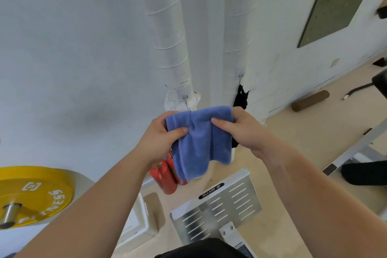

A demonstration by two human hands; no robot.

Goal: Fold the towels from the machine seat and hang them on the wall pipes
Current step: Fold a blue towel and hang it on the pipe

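A folded blue towel (pixel 201 142) hangs in the air in front of the white wall pipes. My left hand (pixel 161 136) pinches its upper left corner, thumb on the front. My right hand (pixel 240 130) grips its upper right corner, thumb lying across the cloth. The towel's lower part droops freely. Two thick wrapped white pipes run up the wall, the left pipe (pixel 167 27) and the right pipe (pixel 236 27). A black cloth (pixel 240 98) hangs by the right pipe, just behind my right hand.
Red fire extinguishers (pixel 165 176) stand on the floor below the towel. A slotted metal footplate (pixel 222 203) lies below. A yellow weight plate (pixel 31 192) is at lower left. A brown foam roller (pixel 310 100) lies by the wall at right.
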